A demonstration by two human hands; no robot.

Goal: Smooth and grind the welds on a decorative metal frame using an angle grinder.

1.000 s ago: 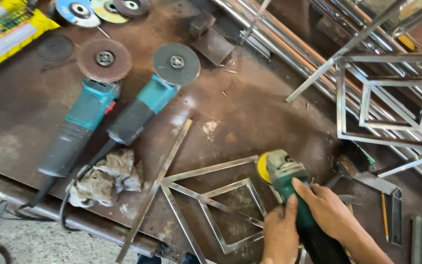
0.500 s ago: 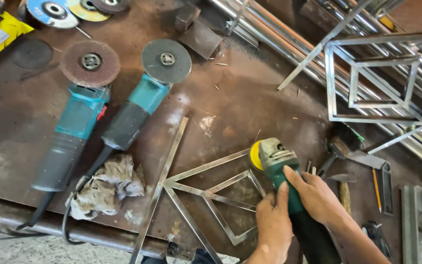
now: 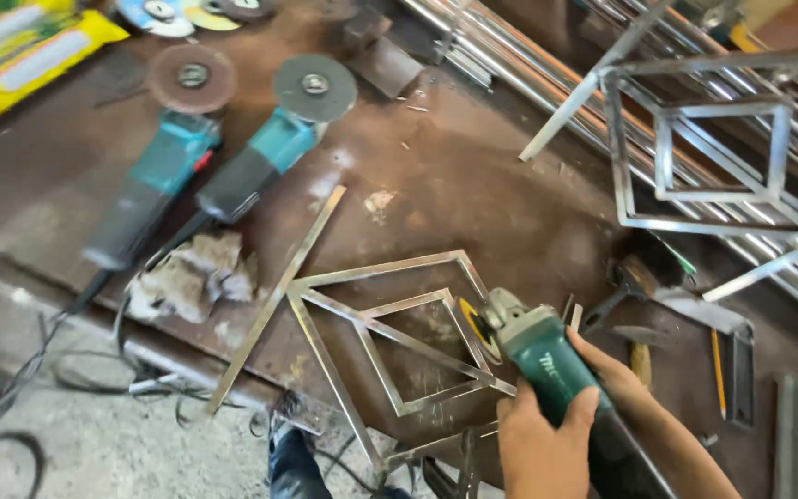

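Observation:
Both my hands grip a green and black angle grinder low in the head view. My left hand wraps its body from below. My right hand holds it from the right side. The grinder's yellow-backed disc touches the right edge of a welded steel diamond frame lying flat on the rusty metal workbench. A long flat steel strip runs diagonally off the frame's left corner.
Two teal angle grinders lie at upper left beside a crumpled rag. Spare discs and yellow packets sit at the top left. Steel tubes and another welded frame fill the right. A hammer lies nearby.
The view has shifted, so the frame and grinder sit further right. My hands keep their hold and the disc has moved onto the diamond frame's right edge.

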